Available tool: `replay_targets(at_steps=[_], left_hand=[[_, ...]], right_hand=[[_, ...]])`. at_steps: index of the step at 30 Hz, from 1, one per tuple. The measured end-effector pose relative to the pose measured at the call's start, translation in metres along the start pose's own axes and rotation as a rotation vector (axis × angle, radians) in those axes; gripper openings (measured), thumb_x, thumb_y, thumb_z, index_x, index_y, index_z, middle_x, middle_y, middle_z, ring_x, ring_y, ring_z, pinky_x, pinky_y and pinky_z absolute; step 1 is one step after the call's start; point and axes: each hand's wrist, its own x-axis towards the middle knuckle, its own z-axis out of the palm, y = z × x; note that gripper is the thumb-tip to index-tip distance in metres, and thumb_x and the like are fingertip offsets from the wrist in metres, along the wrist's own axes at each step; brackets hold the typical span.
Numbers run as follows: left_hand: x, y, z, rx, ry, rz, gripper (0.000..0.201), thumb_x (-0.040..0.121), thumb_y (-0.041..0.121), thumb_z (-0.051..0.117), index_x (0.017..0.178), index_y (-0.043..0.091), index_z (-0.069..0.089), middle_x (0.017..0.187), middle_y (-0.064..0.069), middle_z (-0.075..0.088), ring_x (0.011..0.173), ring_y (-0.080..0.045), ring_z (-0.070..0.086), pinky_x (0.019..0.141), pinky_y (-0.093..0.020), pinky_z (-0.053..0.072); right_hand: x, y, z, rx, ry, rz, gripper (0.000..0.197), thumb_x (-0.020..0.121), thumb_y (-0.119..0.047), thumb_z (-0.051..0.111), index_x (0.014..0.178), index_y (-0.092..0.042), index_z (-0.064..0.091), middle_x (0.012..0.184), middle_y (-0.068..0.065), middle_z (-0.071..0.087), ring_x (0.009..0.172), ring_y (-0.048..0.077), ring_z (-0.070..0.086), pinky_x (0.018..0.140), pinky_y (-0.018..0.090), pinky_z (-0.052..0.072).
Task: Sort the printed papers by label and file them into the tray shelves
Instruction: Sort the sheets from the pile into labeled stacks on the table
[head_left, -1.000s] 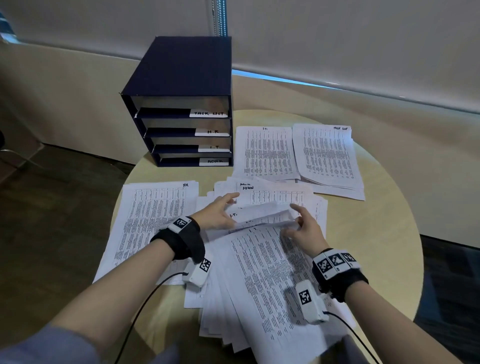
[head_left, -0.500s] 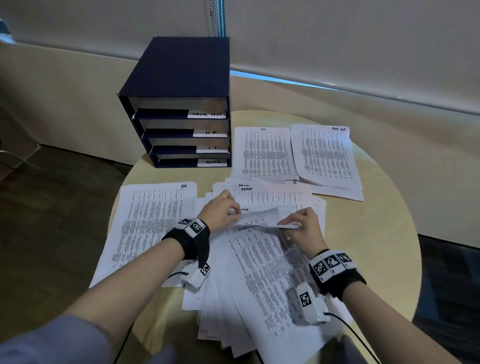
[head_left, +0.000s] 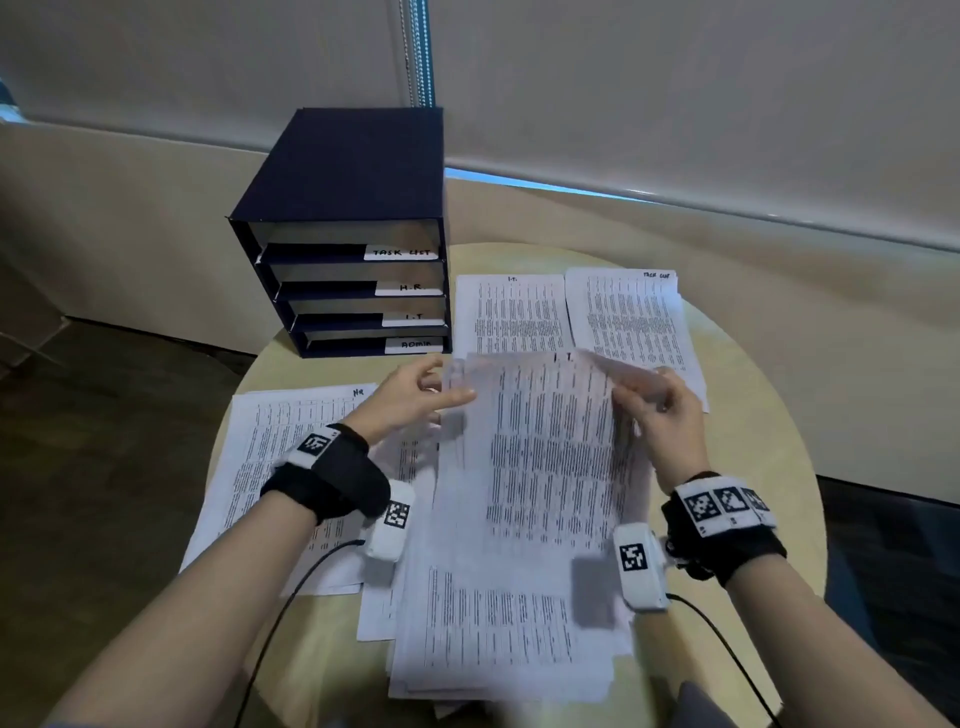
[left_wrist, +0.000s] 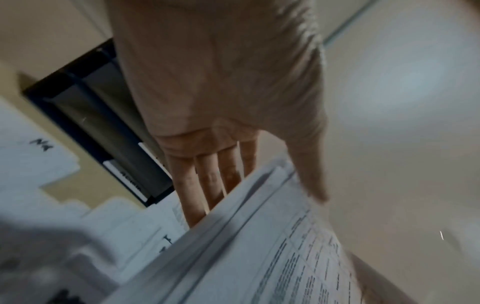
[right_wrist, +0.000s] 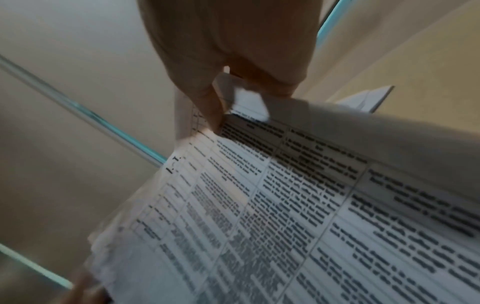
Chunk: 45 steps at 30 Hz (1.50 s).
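**Head view: a sheet marked I.T. lifted from the unsorted heap**

Head view shows both hands raising a printed sheet (head_left: 540, 447) at frame centre, above the loose heap (head_left: 498, 639) on the round surface (head_left: 753, 519). The right hand (head_left: 670, 415) pinches its top right corner between thumb and fingers. The left hand (head_left: 410, 397) supports the left edge, fingers straight beneath, thumb above. Sorted piles lie marked I.T. (head_left: 511, 317), Task List (head_left: 631, 322) and HR (head_left: 291, 441). The tray shelves (head_left: 353, 234) stand upper left. Sorting seems under way; next, the sheet likely needs laying squarely on the I.T. pile.
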Motion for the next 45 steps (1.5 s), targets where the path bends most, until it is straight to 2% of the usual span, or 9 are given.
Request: replay_targets(at_steps=[4,11,16,19,24,27,30,36,45], left_hand=[[-0.007,0.011,0.014,-0.169,0.139,0.092,0.041,0.086,0.007,0.067,0.124,0.014,0.054,0.11,-0.005,0.069,0.101,-0.014,0.068,0.092,-0.04,0.054],[-0.03,0.041,0.073,-0.205,0.575,0.391,0.036,0.102,0.015,0.041,0.128,0.04,0.04,0.106,0.004,0.06,0.093,-0.021,0.06,0.086,-0.042,0.052],[-0.027,0.005,0.095,-0.161,0.607,0.249,0.034,0.099,0.031,0.037,0.13,0.021,0.029,0.119,0.0,0.057,0.104,-0.017,0.058,0.09,-0.044,0.051],[-0.018,-0.007,0.091,-0.279,0.586,0.141,0.034,0.098,0.024,0.046,0.129,0.019,0.032,0.114,0.009,0.061,0.103,-0.014,0.06,0.09,-0.037,0.048],[0.001,-0.03,0.091,-0.469,0.552,-0.041,0.058,0.089,0.041,0.052,0.14,0.023,0.033,0.125,0.012,0.055,0.126,-0.021,0.047,0.111,-0.042,0.033],[0.005,-0.036,0.1,-0.444,0.538,-0.054,0.039,0.089,0.038,0.05,0.122,0.059,0.041,0.105,0.027,0.053,0.111,-0.016,0.051,0.099,-0.035,0.036],[0.013,-0.048,0.108,-0.397,0.558,-0.09,0.04,0.077,0.041,0.048,0.108,0.065,0.041,0.106,0.023,0.062,0.105,-0.014,0.059,0.095,-0.036,0.043],[0.03,-0.089,0.113,-0.222,0.528,-0.243,0.047,0.095,0.033,0.048,0.141,0.027,0.039,0.133,0.002,0.057,0.121,-0.023,0.054,0.107,-0.045,0.041],[0.038,-0.094,0.071,0.485,0.394,-0.042,0.019,0.098,0.03,0.044,0.115,0.024,0.048,0.11,0.006,0.056,0.101,-0.015,0.055,0.085,-0.035,0.047]], right_hand=[[-0.006,-0.035,0.001,0.18,0.111,-0.095,0.028,0.082,-0.005,0.067,0.098,-0.016,0.047,0.094,0.007,0.062,0.084,0.019,0.061,0.078,0.039,0.051],[-0.032,-0.07,0.019,0.425,0.046,-0.186,0.036,0.076,0.004,0.068,0.099,-0.02,0.054,0.08,-0.004,0.051,0.072,0.001,0.051,0.066,0.015,0.045],[-0.032,-0.046,0.037,0.388,0.02,-0.023,0.037,0.075,0.01,0.068,0.1,-0.013,0.053,0.094,0.003,0.057,0.08,-0.003,0.06,0.068,0.015,0.049],[-0.017,-0.025,0.038,0.35,-0.035,0.164,0.032,0.073,-0.012,0.074,0.1,-0.011,0.057,0.098,0.006,0.063,0.09,0.015,0.062,0.08,0.034,0.05],[0.008,0.004,0.037,0.431,-0.07,0.434,0.077,0.055,-0.038,0.079,0.119,-0.006,0.051,0.107,0.011,0.063,0.1,0.028,0.058,0.088,0.052,0.046],[0.017,0.023,0.043,0.41,-0.07,0.515,0.085,0.057,-0.046,0.08,0.125,-0.008,0.046,0.116,0.015,0.061,0.101,0.029,0.06,0.091,0.054,0.047],[0.015,0.035,0.049,0.405,-0.131,0.576,0.061,0.067,-0.036,0.076,0.116,-0.007,0.052,0.111,0.016,0.061,0.096,0.029,0.06,0.092,0.051,0.047],[-0.006,0.067,0.061,-0.144,-0.118,0.527,0.009,0.092,-0.004,0.042,0.1,-0.006,0.047,0.086,0.01,0.05,0.068,0.017,0.047,0.062,0.035,0.05],[0.059,0.064,0.038,-0.169,-0.081,0.497,0.01,0.096,-0.013,0.042,0.088,-0.015,0.046,0.061,0.004,0.042,0.043,0.015,0.041,0.041,0.023,0.037]])
